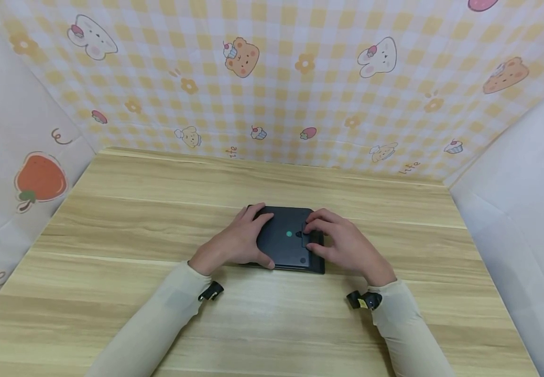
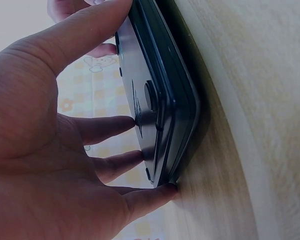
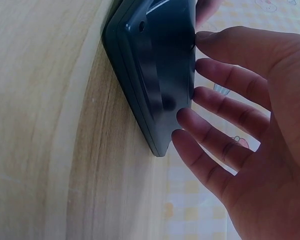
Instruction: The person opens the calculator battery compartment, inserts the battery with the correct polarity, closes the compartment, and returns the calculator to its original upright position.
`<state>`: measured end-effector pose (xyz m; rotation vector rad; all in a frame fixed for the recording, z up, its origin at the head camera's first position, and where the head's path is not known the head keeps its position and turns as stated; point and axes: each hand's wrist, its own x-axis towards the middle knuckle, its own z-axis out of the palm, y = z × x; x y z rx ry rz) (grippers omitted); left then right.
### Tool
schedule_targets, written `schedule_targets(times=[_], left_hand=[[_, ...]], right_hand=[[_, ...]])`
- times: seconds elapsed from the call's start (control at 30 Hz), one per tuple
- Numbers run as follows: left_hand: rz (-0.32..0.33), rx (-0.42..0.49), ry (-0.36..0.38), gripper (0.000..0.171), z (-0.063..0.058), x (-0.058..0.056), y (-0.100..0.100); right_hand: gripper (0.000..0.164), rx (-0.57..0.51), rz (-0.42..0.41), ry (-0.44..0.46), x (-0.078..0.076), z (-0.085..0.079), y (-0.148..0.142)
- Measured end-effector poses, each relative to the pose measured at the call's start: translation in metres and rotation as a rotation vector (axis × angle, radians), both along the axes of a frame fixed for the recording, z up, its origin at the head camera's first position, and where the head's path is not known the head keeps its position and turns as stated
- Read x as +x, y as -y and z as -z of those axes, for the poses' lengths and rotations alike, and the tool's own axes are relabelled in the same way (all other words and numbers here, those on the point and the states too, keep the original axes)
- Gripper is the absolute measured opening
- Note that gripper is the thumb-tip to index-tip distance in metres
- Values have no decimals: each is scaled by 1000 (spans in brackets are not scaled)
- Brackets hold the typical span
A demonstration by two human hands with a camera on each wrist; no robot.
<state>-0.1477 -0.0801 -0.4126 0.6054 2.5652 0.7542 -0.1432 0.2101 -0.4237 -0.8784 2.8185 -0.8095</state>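
Note:
A black calculator [image 1: 279, 248] lies face down on the table, its back showing a round green sticker [image 1: 289, 234] and a battery cover [image 1: 305, 241] toward the right end. My left hand [image 1: 240, 240] holds the left end, thumb along the near edge and fingers spread over the back to the far edge. In the left wrist view, the little fingertip [image 2: 169, 189] reaches the side of the casing. My right hand [image 1: 345, 245] touches the battery cover area with thumb and fingertips. The right wrist view shows these fingers lightly bent against the back of the calculator [image 3: 165, 75].
The wood-grain table [image 1: 272, 324] extends around the calculator. A yellow checked cloth [image 1: 281, 94] with cartoon prints hangs along the back edge, and pale panels [image 1: 12, 131] stand at both sides. Small black wrist cameras [image 1: 211, 291] sit at both sleeves.

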Motion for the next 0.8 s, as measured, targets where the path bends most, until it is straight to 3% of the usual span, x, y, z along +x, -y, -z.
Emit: schedule_targets(times=[0.8], left_hand=[[-4,-10,6,115,0,0,0]], right_hand=[[22,-7,0,7,1,-1,0]])
